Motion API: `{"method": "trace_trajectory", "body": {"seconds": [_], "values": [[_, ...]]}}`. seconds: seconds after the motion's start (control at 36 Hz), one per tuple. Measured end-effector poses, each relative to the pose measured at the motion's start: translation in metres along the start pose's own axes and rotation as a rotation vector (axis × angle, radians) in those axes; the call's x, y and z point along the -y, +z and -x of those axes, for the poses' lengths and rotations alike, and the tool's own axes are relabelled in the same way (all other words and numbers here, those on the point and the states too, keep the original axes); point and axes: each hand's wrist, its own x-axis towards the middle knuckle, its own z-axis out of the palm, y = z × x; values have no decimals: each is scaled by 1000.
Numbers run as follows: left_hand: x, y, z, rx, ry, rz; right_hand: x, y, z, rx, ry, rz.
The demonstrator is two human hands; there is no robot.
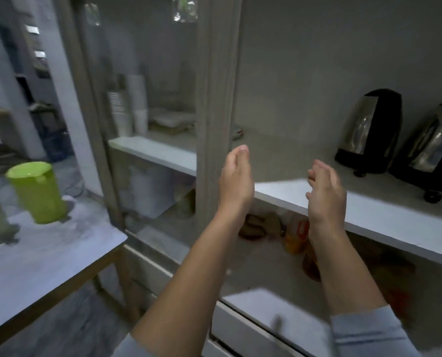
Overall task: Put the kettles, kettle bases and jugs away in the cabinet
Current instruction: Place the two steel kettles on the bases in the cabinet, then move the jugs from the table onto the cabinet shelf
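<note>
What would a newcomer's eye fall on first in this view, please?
Probably the two bare hands, left hand and right hand, raised empty before the cabinet shelf. Next, two shiny black-and-steel kettles standing side by side at the shelf's right end, and the bright green jug on the table at left.

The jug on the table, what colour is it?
Lime green; the jug shows in the head view, at left.

Empty hands (pixel 236 181) before shelved kettles (pixel 371 132)
</note>
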Motion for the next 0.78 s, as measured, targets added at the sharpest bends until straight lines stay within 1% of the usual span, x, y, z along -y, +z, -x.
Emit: {"method": "trace_trajectory", "body": {"seconds": [0.11, 0.19, 0.33, 0.5, 0.53, 0.69, 0.78], "values": [[1, -42, 17, -112, -18, -71, -6, 24, 30, 108, 7, -45], [3, -82, 33, -198, -39, -141, -13, 53, 53, 189, 66, -84], [5, -163, 45, -434, -46, -162, -15, 109, 104, 389, 129, -80], [12, -251, 48, -623, -75, -132, -8, 184, 149, 568, 108, -78], [14, -259, 47, -642, -87, -137, -8, 191, 152, 585, 105, -79], [20, -352, 20, -754, -102, -111, -11, 288, 192, 706, 137, -55], [18, -398, -3, -786, -110, -116, -12, 340, 205, 728, 136, -57]]}}
